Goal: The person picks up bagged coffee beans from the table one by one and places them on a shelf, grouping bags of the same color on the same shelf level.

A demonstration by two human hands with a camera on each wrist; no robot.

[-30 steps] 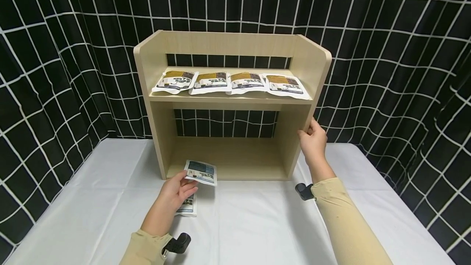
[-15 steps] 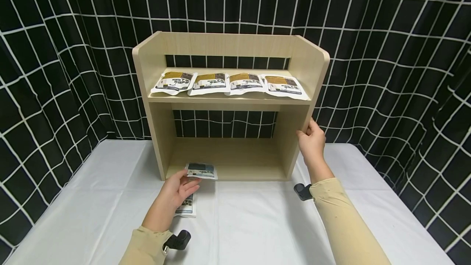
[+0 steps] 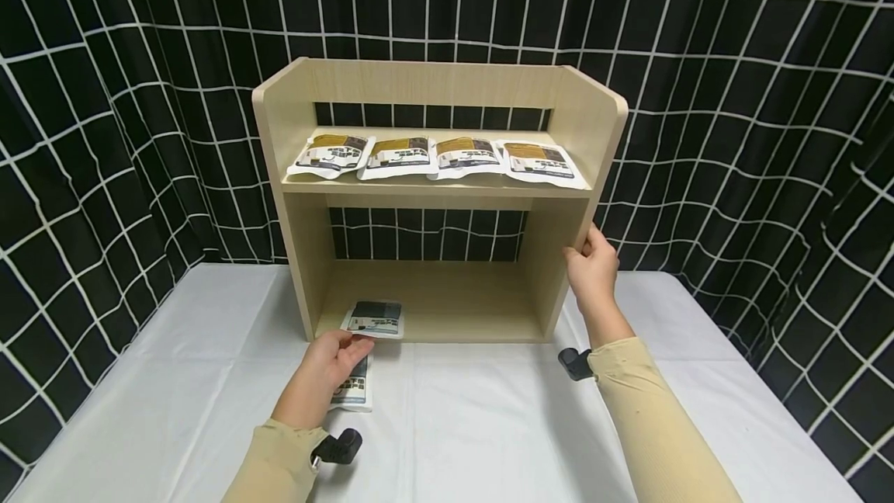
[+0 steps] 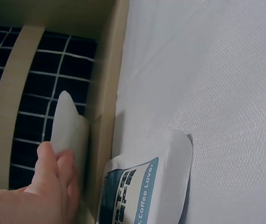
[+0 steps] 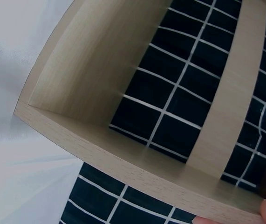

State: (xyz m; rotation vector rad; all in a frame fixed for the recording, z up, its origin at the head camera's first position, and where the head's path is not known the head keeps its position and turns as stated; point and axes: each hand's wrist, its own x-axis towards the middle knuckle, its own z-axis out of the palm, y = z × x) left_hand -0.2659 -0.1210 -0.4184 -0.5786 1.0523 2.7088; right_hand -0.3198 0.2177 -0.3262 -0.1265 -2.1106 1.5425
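My left hand pinches the near edge of a white coffee pouch with a dark blue label. That pouch lies at the front left of the wooden shelf's lower level, over its front edge. In the left wrist view the same pouch shows its pale side, with my fingers on it. Another blue-labelled coffee pouch lies on the table below, partly covered by my left hand. My right hand grips the front edge of the shelf's right side panel, thumb on the inner side.
Several white pouches with gold-brown labels lie in a row on the upper level. The shelf stands on a white-covered table. Behind it hangs a black curtain with a white grid.
The pouch in my left hand has shifted slightly left and settled flatter onto the lower level. My left fingers have drawn in at its near edge. The right hand stays put.
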